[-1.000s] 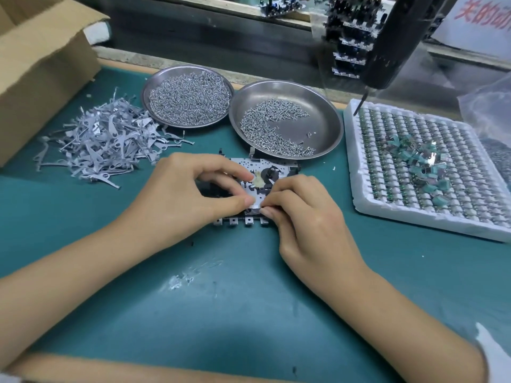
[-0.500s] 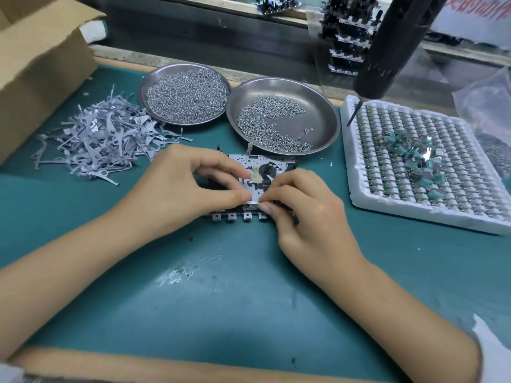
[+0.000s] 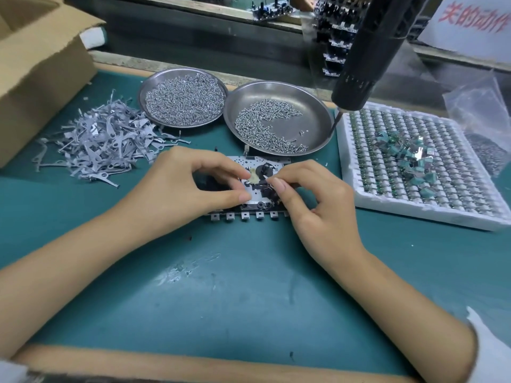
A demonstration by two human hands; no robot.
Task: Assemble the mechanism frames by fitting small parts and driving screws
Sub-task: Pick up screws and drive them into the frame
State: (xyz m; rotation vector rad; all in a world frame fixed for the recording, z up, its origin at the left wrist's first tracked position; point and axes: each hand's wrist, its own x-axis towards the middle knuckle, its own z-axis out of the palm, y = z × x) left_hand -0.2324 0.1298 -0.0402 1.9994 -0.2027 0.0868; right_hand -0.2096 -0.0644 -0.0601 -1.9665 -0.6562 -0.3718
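Nearest the camera, two bare forearms reach in over the worn teal mat of the surface [image 3: 235, 299]. The left hand [image 3: 182, 189] has its fingers curled, thumb and forefinger pressed on the flat silver metal mechanism frame [image 3: 255, 194], which lies on the surface between the two hands, its near edge lined with small square tabs. The right hand [image 3: 318, 205] pinches thumb and forefinger together over the black parts at the frame's middle; whatever small piece the grip clamps is too tiny to make out.

Left of the hands lies a heap of thin grey stamped metal levers [image 3: 102, 145]. To the right sits a white foam tray [image 3: 414, 214] of gridded cells with loose teal-green parts on top.

Beyond the frame stand two round steel dishes: the left dish [image 3: 143, 89] is filled with silver screws, the right dish [image 3: 315, 106] is partly filled. A black hanging power screwdriver [image 3: 365, 62] points down by the right dish. A brown cardboard box [image 3: 41, 73] stands far left.
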